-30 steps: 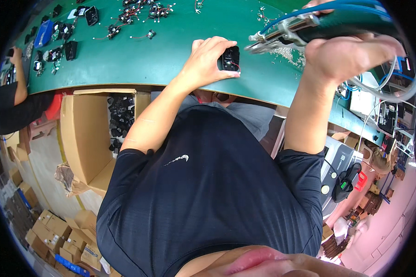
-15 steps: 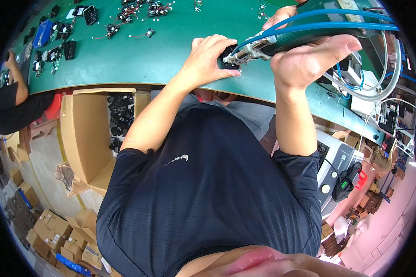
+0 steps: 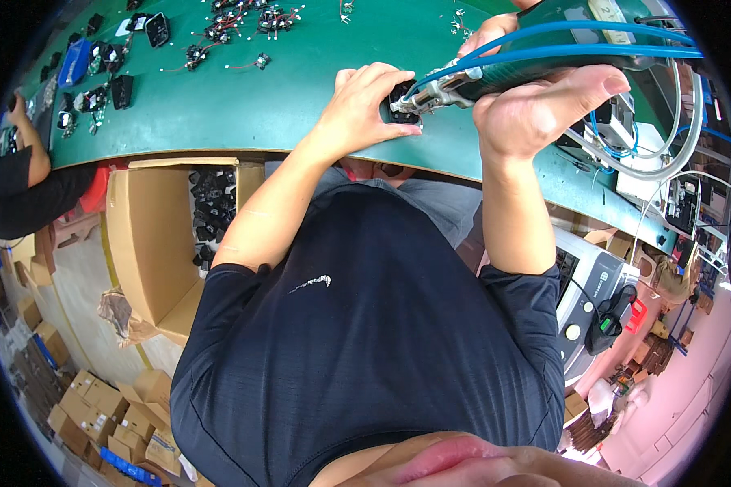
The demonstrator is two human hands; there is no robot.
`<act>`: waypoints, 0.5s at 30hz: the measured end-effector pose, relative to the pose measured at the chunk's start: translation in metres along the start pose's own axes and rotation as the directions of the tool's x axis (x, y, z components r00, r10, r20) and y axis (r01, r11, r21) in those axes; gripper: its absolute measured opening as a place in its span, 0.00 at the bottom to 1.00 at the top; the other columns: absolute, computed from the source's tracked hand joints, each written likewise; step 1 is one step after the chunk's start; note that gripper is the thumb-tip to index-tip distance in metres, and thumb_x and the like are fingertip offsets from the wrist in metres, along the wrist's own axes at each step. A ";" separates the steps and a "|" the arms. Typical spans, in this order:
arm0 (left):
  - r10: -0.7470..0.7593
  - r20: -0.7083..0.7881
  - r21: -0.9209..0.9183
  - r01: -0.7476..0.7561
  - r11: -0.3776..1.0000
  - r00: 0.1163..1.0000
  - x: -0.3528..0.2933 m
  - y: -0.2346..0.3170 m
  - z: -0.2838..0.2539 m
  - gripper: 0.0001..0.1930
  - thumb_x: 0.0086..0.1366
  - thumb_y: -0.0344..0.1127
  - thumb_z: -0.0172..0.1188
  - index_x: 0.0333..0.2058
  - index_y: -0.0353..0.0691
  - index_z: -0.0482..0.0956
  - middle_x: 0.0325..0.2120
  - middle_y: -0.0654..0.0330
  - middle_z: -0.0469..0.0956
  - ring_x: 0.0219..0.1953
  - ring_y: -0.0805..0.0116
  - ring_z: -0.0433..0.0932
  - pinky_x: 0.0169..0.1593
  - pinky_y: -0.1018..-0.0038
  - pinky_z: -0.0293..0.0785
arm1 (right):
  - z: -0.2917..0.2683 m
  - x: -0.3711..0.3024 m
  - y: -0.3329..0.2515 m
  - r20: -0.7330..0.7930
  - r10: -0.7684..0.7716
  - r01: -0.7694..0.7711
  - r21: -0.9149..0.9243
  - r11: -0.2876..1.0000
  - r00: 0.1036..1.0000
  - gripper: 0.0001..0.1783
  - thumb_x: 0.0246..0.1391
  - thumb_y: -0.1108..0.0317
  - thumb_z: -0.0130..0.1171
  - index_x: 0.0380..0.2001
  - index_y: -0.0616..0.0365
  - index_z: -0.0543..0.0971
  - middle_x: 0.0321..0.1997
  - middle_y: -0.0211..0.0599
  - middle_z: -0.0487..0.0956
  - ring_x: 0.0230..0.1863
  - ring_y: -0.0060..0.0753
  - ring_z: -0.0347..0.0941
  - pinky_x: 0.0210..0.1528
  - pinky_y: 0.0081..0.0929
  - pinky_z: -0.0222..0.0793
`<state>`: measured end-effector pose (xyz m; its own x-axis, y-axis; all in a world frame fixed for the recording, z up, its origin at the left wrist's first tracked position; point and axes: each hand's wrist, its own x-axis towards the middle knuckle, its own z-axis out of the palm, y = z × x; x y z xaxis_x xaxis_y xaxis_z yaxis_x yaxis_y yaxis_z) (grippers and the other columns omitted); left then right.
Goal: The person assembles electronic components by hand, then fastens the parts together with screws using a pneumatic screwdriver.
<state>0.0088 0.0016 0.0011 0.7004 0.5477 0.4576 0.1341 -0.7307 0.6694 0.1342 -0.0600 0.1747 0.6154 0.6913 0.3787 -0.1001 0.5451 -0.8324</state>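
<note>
On the near part of the green table, a small black plastic housing (image 3: pixel 410 118) is held between the thumb and fingers of my left hand (image 3: pixel 357 112). Wrapped around a dark, thick-bodied power screwdriver (image 3: pixel 512 75) is my right hand (image 3: pixel 524 122), its thumb stretched along the near side and its fingertips showing on the far side. The tool lies slanted, its metal nose (image 3: pixel 430 96) reaching down to the left over the housing. Two blue hoses (image 3: pixel 544 55) run along its body. The nose hides part of the housing, so the exact contact point cannot be seen.
Wired small parts (image 3: pixel 276 20) and black housings (image 3: pixel 122 91) lie on the green table (image 3: pixel 244 105) to the left, near a blue tray (image 3: pixel 75 62). A cardboard box (image 3: pixel 150 235) of black pieces stands below its edge. Another person's arm (image 3: pixel 31 134) is far left.
Almost nothing differs. The screwdriver and my right hand have shifted very slightly; my left hand stays on the housing.
</note>
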 end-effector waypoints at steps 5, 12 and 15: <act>0.000 0.001 0.003 0.000 1.000 1.000 0.001 0.001 -0.001 0.41 0.45 0.53 0.81 0.56 0.44 0.78 0.49 0.61 0.79 0.54 0.60 0.76 0.59 0.63 0.61 | -0.004 0.000 0.006 0.033 -0.071 0.069 0.053 0.996 0.997 0.55 0.63 0.19 0.26 0.48 0.70 0.71 0.28 0.38 0.75 0.19 0.28 0.70 0.19 0.21 0.66; 0.027 -0.008 0.005 -0.027 1.000 1.000 0.001 -0.002 0.001 0.41 0.44 0.54 0.81 0.56 0.41 0.78 0.48 0.57 0.78 0.53 0.56 0.74 0.57 0.63 0.62 | 0.005 -0.002 0.001 -0.064 -0.027 0.033 0.088 0.996 0.998 0.54 0.63 0.19 0.27 0.50 0.69 0.71 0.35 0.40 0.75 0.20 0.28 0.71 0.20 0.22 0.68; 0.024 -0.001 0.003 -0.024 1.000 1.000 0.001 -0.001 0.000 0.41 0.44 0.54 0.81 0.56 0.42 0.78 0.49 0.57 0.78 0.52 0.56 0.75 0.56 0.63 0.62 | -0.002 -0.001 0.003 -0.010 -0.029 0.030 0.062 0.998 1.000 0.54 0.63 0.19 0.27 0.50 0.69 0.71 0.35 0.40 0.76 0.20 0.28 0.72 0.20 0.22 0.68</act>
<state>0.0095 0.0030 0.0009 0.7025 0.5309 0.4740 0.1200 -0.7449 0.6563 0.1344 -0.0598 0.1710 0.6258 0.6702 0.3991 -0.1302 0.5942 -0.7937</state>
